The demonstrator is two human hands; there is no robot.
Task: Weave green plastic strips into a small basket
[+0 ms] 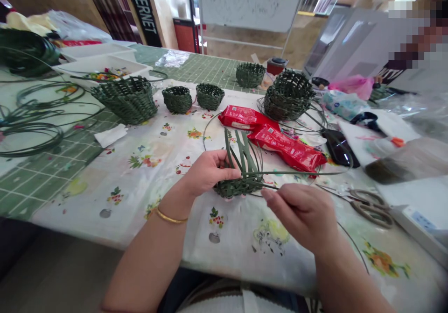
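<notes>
A small, partly woven dark green basket (234,189) sits on the flowered tablecloth in front of me, with long loose strips (241,149) standing up from its rim. My left hand (209,170) is closed on the basket's left side, thumb over the rim and fingers partly hidden behind it. To the right, my right hand (303,212) is closed in a pinch on a thin green weaving strip (269,185) that runs out from the basket. Another long strip (308,173) stretches rightward above that hand. Two red packets (283,147) lie just behind the basket.
Finished woven baskets (126,99) stand along the back of the table. Scissors (373,206) and a black phone (340,147) lie at right, near a clear tub (409,161). Coiled strips (31,138) spread at left before white trays (105,65).
</notes>
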